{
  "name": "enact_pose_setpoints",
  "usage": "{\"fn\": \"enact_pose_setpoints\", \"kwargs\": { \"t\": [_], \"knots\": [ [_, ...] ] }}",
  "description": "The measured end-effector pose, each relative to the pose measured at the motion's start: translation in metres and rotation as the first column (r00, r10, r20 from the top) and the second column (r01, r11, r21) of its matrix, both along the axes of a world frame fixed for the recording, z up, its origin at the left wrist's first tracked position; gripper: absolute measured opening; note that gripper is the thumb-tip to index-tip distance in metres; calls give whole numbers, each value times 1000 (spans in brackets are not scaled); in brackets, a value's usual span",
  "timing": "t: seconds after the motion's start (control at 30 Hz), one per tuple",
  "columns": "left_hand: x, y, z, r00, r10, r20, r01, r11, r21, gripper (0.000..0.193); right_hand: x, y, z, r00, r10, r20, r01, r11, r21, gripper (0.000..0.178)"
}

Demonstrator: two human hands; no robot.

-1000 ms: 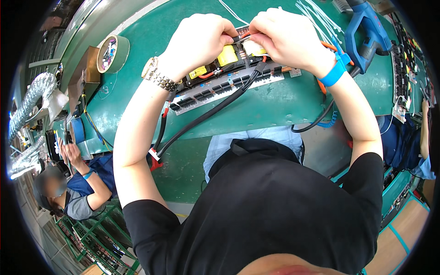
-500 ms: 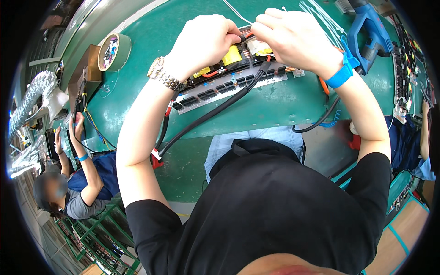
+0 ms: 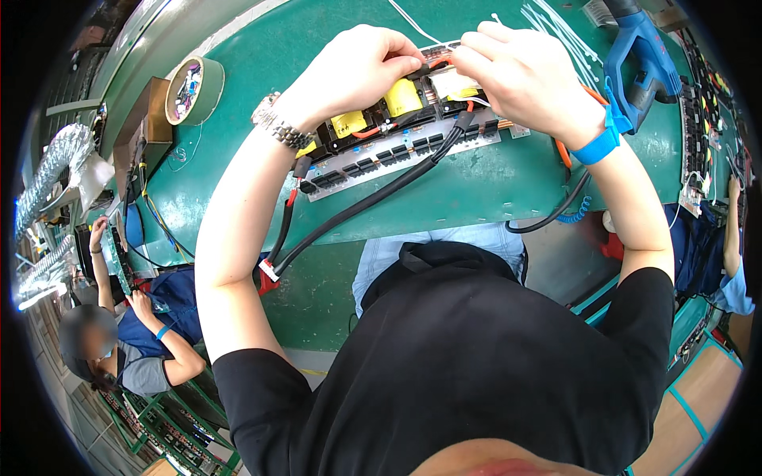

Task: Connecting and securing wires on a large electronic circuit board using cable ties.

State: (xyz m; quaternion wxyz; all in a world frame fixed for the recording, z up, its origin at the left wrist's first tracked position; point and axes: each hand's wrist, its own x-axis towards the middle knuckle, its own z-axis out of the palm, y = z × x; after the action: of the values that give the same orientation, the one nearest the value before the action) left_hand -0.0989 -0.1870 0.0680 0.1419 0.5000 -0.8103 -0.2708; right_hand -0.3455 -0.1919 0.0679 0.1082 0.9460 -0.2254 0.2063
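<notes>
- Green table (image 3: 484, 202) spreads beneath our left hand (image 3: 361, 70) and right hand (image 3: 524, 75); its near edge runs below both, and bare room lies between that edge and the board, with more left of our left wrist.
- Circuit board (image 3: 371, 163) lies under both hands, slanting up toward the right one, perhaps so we can reach its far side from above.
- Blue power tool (image 3: 633, 32) sits beyond our right hand, likely kept within reach; it narrows the room there.
- Black cable (image 3: 432, 162) runs from below our right hand across the board and over the table's near edge beside our left forearm, seemingly laid clear of our fingers.
- Our right hand arches over the board, fingers curled; fingertips are hidden, so we cannot tell whether they grip anything.
- Our left hand, slightly apart from the right, pinches a black sleeve (image 3: 420, 71), apparently steadying it.
</notes>
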Motion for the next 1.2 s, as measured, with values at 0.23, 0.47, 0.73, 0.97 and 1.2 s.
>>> {"fn": "enact_pose_setpoints", "kwargs": {
  "t": [0.23,0.47,0.73,0.97,1.2],
  "knots": [
    [5,7,9,998,13,63,-13,1000,6,22,-4,-8,-4,992,-23,125,7,992,129,14],
    [-1,10,1,995,31,90,-22,995,-99,22,-8,-11,-9,971,-40,235,-10,978,209,13],
    [-2,11,8,999,-16,50,23,989,-148,20,-7,-6,-13,980,-78,182,42,980,193,10],
    [-14,22,-4,930,-23,368,224,829,-513,16,-15,-6,-15,951,-157,265,62,941,333,10],
    [-6,22,-1,967,-44,249,146,903,-404,17,-7,5,-10,969,-121,216,85,981,172,14]
  ]
}}
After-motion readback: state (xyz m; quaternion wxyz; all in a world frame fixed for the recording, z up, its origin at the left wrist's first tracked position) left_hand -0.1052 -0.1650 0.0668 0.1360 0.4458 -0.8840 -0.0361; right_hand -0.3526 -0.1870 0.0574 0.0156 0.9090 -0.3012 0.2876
